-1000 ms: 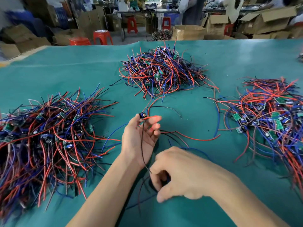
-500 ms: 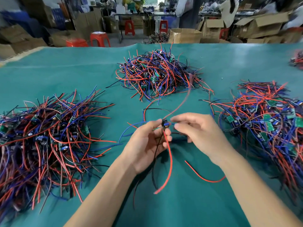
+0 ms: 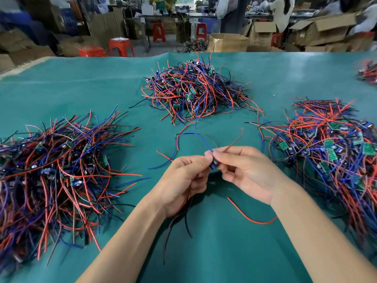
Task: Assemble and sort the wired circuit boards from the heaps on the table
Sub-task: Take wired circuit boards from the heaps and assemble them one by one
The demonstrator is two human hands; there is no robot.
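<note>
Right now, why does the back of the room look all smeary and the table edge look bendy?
In the head view, the cardboard boxes and red stools behind are blurred, probably because the camera is moving; the wide-angle lens bows the green table edge; the left hand and right hand are sharper and cast a dark shadow underneath.

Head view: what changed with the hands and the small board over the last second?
The right hand rose from the table to meet the left hand; both now pinch the small board, its wires trailing below. A loose red wire now lies beneath them. The three heaps stayed put.
</note>
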